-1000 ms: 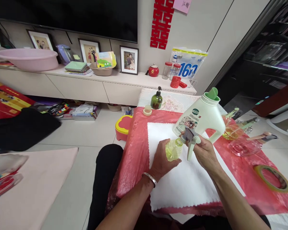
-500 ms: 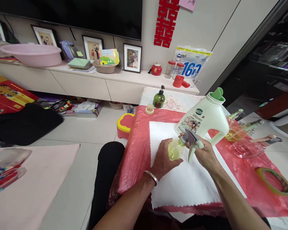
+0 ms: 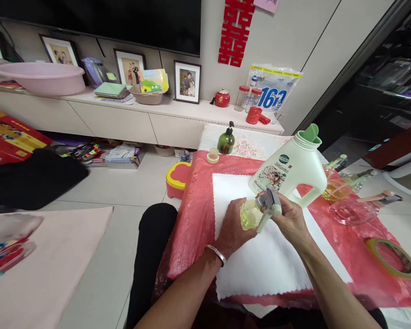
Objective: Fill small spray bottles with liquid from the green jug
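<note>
My left hand (image 3: 232,227) is wrapped round a small clear bottle of yellow-green liquid (image 3: 249,214), held over a white cloth (image 3: 260,260). My right hand (image 3: 292,220) grips the grey and pale green trigger spray head (image 3: 267,205) on top of that bottle. Right behind them a large pale green jug with a green cap (image 3: 292,168) stands on the red table cover (image 3: 192,224).
A dark green pump bottle (image 3: 226,140) and a small cream lid (image 3: 213,156) sit at the table's far end. Glass dishes with tools (image 3: 349,201) and a roll of tape (image 3: 392,258) lie to the right. A red and yellow stool (image 3: 178,179) stands on the floor at left.
The trigger's pale lever has swung from pointing right-down to pointing left-down as my right hand turned the spray head. The bottle and my left hand stayed put.
</note>
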The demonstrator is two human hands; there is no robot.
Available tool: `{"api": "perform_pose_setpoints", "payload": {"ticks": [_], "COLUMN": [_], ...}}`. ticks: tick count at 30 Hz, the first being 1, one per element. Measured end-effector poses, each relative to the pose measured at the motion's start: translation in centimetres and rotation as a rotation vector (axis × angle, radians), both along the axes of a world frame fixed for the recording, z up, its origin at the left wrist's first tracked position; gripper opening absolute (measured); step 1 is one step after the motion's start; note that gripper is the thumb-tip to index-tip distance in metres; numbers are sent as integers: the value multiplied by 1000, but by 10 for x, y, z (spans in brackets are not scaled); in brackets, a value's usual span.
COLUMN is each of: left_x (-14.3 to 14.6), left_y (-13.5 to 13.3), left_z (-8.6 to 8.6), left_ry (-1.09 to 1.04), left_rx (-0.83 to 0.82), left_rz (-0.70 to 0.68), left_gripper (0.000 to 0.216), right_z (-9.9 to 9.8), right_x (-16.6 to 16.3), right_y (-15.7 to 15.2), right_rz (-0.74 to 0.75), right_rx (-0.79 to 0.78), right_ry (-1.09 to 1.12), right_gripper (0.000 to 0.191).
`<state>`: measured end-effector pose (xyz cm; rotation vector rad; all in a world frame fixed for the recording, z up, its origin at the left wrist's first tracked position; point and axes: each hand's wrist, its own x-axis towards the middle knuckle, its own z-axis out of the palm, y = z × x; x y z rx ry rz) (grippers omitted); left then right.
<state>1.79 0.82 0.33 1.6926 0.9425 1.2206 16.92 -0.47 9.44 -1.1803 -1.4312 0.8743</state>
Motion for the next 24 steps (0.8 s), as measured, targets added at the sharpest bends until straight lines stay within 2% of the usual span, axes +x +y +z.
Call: {"api": "perform_pose_setpoints", "payload": {"ticks": [5,9,14,24], "left_x": [0,2,3,3], "left_y": [0,1,2,1], "left_z": [-1,-2,0,-2], "left_ry": [-18,-20,-26,-13], "left_rx": [-41,-65,-57,-97], "left_rz": [-10,1,-8,17], "left_gripper": [85,82,68,76], "right_z": [0,-10,-21,-26], "right_x": [-6,-15,-26,-13], "right_y": [1,2,-2,-11], "right_rz": [-5,-65,-128,-7], "right_rx": [-11,-5,2,-67], "right_ry": [13,59,131,213], "right_gripper": [28,27,32,31]}}
